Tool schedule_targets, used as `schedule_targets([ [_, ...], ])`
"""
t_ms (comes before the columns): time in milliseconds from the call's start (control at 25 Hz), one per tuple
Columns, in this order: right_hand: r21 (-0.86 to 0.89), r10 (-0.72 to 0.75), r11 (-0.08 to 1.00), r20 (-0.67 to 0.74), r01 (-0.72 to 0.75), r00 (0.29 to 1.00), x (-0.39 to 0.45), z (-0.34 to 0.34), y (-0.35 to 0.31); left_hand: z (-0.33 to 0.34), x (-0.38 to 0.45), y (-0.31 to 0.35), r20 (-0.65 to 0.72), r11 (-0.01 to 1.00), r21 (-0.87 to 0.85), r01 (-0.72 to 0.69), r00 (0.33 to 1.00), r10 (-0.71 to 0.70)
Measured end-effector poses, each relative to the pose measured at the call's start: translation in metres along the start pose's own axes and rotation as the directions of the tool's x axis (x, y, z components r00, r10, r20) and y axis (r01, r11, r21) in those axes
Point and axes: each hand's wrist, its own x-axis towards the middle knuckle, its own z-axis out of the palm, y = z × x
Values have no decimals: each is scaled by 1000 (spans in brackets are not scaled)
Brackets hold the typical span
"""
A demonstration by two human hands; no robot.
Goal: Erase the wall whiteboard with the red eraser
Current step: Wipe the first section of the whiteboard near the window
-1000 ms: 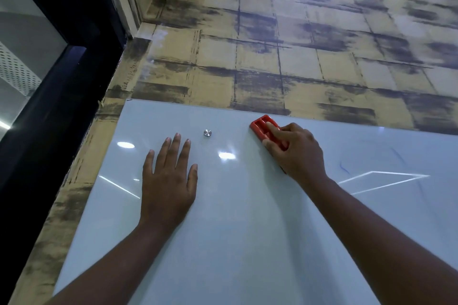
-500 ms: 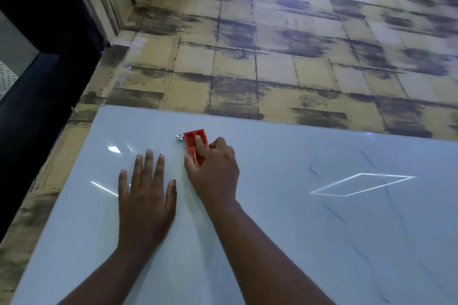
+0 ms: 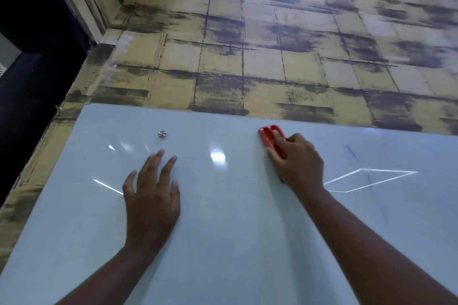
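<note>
Yellow-and-grey blotched wallpaper fills the wall above the whiteboard, whose top edge runs across from nine o'clock to three o'clock. A small metal stud sits near the board's upper left corner.

I hold the red eraser in my right hand, fingers curled over its back and pressing it against the board just under the top edge, at about one o'clock from the middle of my view. My left hand lies flat on the board at about nine o'clock, fingers straight and spread, gripping nothing, only bracing me.

Faint blue pen marks show to the right of the eraser, toward three o'clock, so I judge the stroke should carry that way. To do it well I would keep the eraser's face flat, press evenly, overlap each pass with the last, and keep my left hand planted for balance.

Glare and a bright reflected outline lie over the right part of the board, so I cannot tell how much ink is left there. The eraser's lower end is hidden under my hand, and the board runs out of view at the right and bottom.
</note>
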Motion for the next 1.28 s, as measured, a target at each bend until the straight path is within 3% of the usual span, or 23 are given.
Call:
schedule_targets([
  [160,20,174,985,-14,-174,985,-5,-16,61,14,-24,41,116,979,-44,-197,973,201],
  [360,16,167,986,2,-167,986,-18,-11,50,21,-36,41,181,981,-28,-194,964,196],
  [600,-44,-237,971,-12,237,971,-99,11,-30,18,-39,40,209,981,-61,-184,959,192],
  [760,-102,-382,919,16,381,924,-112,1,-6,8,-62,37,224,975,-103,-197,950,216],
  [840,-148,-323,935,31,324,946,-95,-11,24,2,-70,34,227,974,-120,-190,950,213],
  [960,-102,-29,994,91,38,995,-75,-33,66,-3,-77,35,250,978,-127,-168,948,195],
  [1080,-92,179,982,127,-168,976,-91,-41,75,-7,-84,35,269,977,-143,-159,943,193],
  [1160,-17,249,968,116,-249,961,-108,-43,69,-10,-91,37,275,979,-140,-150,944,184],
  [1280,26,222,974,118,-227,968,-146,-38,47,-18,-106,43,297,986,-133,-101,945,137],
])
